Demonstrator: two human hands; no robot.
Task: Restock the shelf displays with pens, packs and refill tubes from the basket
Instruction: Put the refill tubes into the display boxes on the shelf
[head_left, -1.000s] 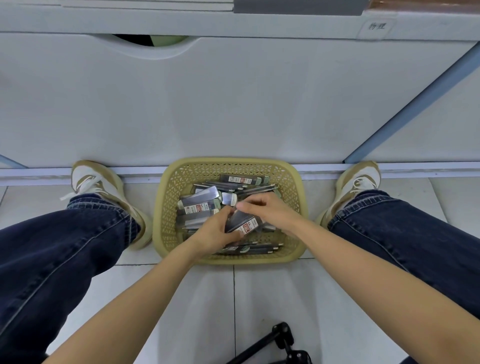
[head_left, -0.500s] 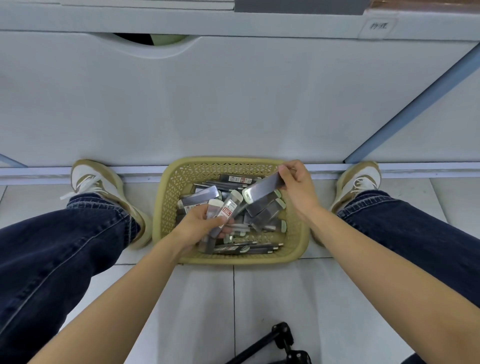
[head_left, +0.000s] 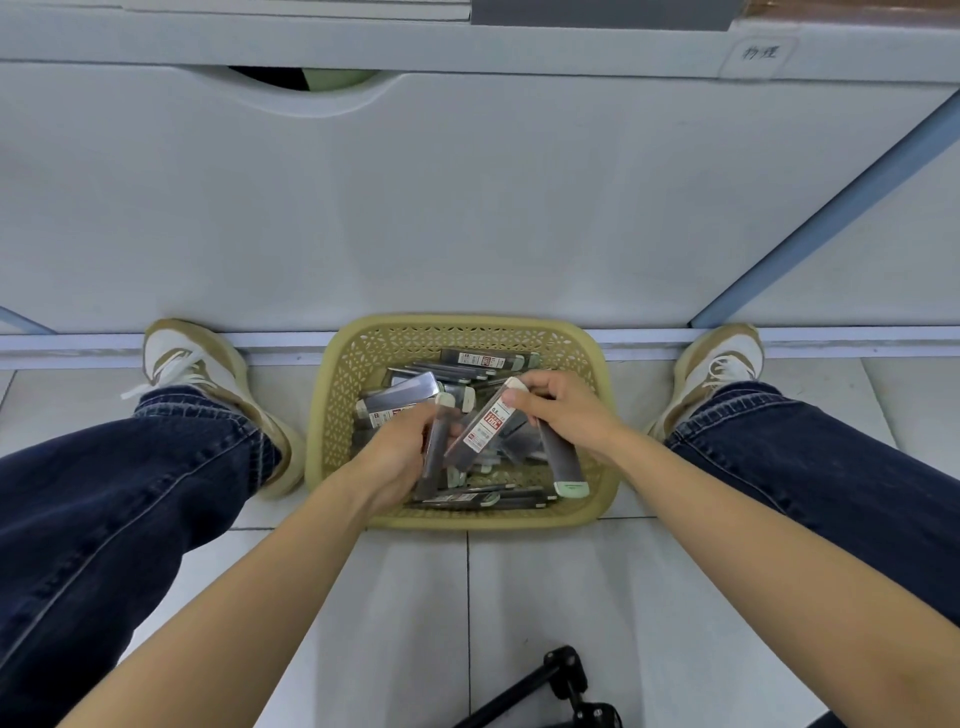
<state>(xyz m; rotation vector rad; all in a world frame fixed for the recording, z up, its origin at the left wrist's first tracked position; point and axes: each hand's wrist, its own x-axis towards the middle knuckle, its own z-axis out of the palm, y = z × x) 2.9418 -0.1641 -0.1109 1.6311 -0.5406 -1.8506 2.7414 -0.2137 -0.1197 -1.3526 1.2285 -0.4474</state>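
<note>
Closest to me, a black stand (head_left: 563, 680) lies on the pale floor tiles (head_left: 415, 623) between my forearms. Further out, my left hand (head_left: 397, 457) curls its fingers round a dark tube (head_left: 435, 457), pale cap uppermost, over the basket. My right hand (head_left: 569, 415) pinches the capped top of a labelled tube (head_left: 484, 427) between thumb and forefinger (its red and white sticker faces me). Its lower end slants towards my left fingers, and I cannot tell whether it touches them. A second tube (head_left: 563, 462) sticks out from under that same palm, cap down. Beneath both hands the yellow basket (head_left: 332, 415) sits on the floor, with more loose tubes (head_left: 485, 359) piled inside. My left shoe (head_left: 182, 364) and right shoe (head_left: 722, 364) stand either side of it. Behind the basket rises a white panel (head_left: 467, 208), with a handwritten tag (head_left: 759, 52) on the ledge at the top right
</note>
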